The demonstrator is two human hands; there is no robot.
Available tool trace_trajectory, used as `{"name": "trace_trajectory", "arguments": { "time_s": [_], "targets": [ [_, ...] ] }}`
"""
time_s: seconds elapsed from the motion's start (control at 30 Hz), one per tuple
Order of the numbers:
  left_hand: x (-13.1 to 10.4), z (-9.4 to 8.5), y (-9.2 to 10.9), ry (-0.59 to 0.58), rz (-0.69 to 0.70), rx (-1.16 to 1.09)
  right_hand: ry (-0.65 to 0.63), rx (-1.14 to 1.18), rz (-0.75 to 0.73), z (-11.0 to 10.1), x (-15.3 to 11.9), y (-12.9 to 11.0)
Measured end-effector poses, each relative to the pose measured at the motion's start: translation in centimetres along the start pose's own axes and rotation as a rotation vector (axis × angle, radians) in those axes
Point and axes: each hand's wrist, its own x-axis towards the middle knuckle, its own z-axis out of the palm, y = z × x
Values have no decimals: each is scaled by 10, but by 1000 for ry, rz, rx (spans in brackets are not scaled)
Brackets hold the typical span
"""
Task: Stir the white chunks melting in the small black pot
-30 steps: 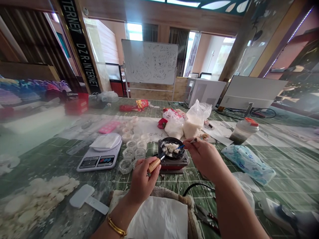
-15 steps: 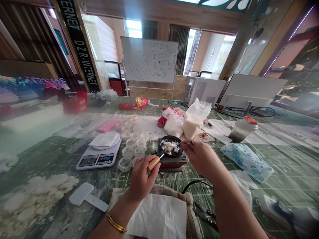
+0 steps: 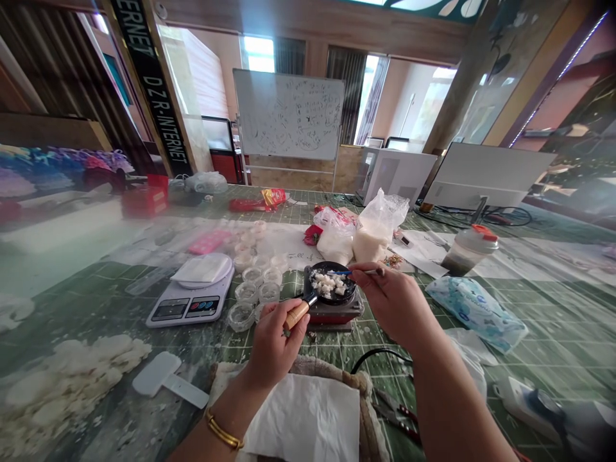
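Bright daylight pours through the far windows [image 3: 260, 54], blown out white. The left edge is smeared and blurry; wide-angle distortion bends the borders.

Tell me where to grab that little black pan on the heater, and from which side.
Grip the small black pan by its wooden handle, coming from the near left. The handle sticks out towards the person, clear of the heater and the white chunks; the left hand holds it there.

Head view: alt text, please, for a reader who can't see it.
The left hand grips the wooden handle of a small black pan of white chunks on a red burner, while the right hand holds a thin stirrer over it. A kitchen scale sits left.
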Motion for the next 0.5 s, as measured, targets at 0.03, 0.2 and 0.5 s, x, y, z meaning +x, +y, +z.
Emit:
{"name": "trace_trajectory", "arguments": {
  "time_s": [0.03,0.2,0.5],
  "targets": [
    [0,0,0,-1,-2,-1,-17,-1,-6,1,0,-1],
    [0,0,0,-2,-6,-2,-50,-15,0,2,0,-2],
    [-3,0,-1,-15,-41,-36,-93,9,15,5,2,-2]
  ]
}}
